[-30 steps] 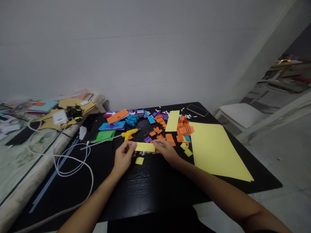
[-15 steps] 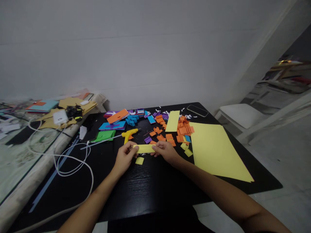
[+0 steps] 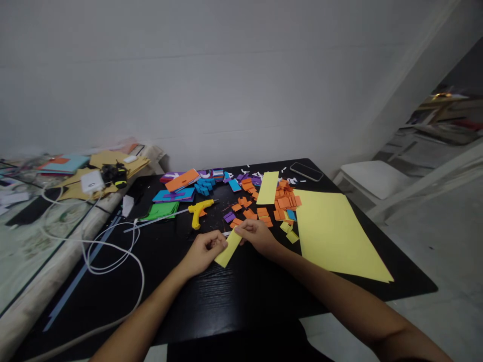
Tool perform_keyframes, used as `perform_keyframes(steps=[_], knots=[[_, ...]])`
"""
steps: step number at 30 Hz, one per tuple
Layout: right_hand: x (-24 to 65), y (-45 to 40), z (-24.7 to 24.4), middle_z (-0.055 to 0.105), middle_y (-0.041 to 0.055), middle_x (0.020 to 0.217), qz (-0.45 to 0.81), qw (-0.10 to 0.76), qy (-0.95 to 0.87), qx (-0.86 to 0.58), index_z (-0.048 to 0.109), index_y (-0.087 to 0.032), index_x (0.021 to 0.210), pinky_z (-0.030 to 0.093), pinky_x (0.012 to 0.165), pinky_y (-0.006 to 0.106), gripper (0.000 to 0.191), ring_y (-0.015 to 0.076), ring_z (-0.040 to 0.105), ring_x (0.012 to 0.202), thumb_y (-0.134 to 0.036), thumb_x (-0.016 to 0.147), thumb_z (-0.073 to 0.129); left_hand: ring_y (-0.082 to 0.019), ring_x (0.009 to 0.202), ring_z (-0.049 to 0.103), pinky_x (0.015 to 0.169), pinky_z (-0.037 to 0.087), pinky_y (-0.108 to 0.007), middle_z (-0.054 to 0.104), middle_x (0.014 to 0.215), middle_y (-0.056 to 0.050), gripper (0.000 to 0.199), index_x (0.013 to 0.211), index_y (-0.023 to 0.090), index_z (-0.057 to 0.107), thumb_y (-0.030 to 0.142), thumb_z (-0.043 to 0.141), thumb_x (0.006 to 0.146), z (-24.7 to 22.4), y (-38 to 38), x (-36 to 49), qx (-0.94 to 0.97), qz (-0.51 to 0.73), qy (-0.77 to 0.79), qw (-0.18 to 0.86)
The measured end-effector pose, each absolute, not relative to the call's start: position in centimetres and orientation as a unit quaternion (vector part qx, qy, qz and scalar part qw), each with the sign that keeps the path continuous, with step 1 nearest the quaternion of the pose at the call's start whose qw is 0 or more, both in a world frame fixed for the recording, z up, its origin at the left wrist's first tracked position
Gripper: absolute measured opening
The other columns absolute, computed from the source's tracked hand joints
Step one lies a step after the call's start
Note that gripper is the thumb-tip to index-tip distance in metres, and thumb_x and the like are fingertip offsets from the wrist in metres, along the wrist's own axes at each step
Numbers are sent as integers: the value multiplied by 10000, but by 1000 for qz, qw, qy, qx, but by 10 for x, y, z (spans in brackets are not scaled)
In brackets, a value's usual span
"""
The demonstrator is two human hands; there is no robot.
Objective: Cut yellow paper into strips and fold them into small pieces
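Observation:
A yellow paper strip (image 3: 230, 250) is held slanted over the black table, its lower end toward me. My right hand (image 3: 259, 238) pinches its upper end between thumb and fingers. My left hand (image 3: 206, 252) is closed at the strip's left edge, thumb and fingertips against the paper. Just beyond the hands lie many folded orange paper pieces (image 3: 286, 201), a purple piece (image 3: 229, 216) and small yellow pieces (image 3: 290, 234). A yellow glue gun (image 3: 198, 211) rests beyond my left hand. Something thin and white shows partly between the hands, too hidden to name.
A large yellow sheet (image 3: 339, 234) covers the table's right side; a longer yellow strip (image 3: 268, 188) lies mid-table. Green paper (image 3: 162, 211), blue paper (image 3: 173, 195) and a phone (image 3: 306, 171) sit farther back. A white cable (image 3: 124, 249) loops at left. A white chair (image 3: 372, 178) stands right.
The strip has turned from level to slanted, its left end swinging down toward me. My left hand has moved nearer and slightly right. The small yellow square below the strip no longer shows.

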State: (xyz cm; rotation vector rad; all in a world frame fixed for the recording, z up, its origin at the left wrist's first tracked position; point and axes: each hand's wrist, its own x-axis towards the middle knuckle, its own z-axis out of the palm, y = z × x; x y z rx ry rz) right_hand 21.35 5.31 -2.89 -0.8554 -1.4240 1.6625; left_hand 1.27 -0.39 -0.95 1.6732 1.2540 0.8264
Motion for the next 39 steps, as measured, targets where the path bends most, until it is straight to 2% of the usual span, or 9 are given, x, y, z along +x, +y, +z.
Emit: perform_keyframes(steps=[3,13,20,29,39], knots=[[213,48,-27,695,23,677,656,354,-585,-319,667,-140,744,502,566,251,374,120,616,552,-504,747,753,-100,570,396,544,292,-220,501,634,27,327,759,144,612,433,560,904,-11,-4,13,679,328,502,423],[213,47,-23,697,16,669,672,356,-568,-315,662,-154,757,554,621,291,384,136,641,566,-524,727,763,-93,523,371,498,275,-199,449,573,49,341,705,155,585,455,602,868,-8,-3,15,647,370,507,433],[212,41,-26,664,9,617,693,275,-607,-276,665,-139,747,514,593,267,391,129,620,545,-516,717,763,-104,577,400,547,298,-213,478,626,36,307,772,147,599,417,558,914,-14,-3,13,690,324,487,427],[214,38,-23,643,-8,648,704,239,-619,-253,666,-162,725,488,604,259,160,126,598,567,-317,749,699,-103,539,429,542,318,-210,494,573,35,244,743,149,612,332,571,899,-10,-7,16,697,299,442,479],[212,40,-14,576,-42,526,681,275,-617,-283,597,-178,644,429,526,219,61,105,545,491,-212,695,599,-109,536,456,525,358,-214,526,602,15,325,726,149,610,446,619,859,-10,-5,16,636,363,463,499]])
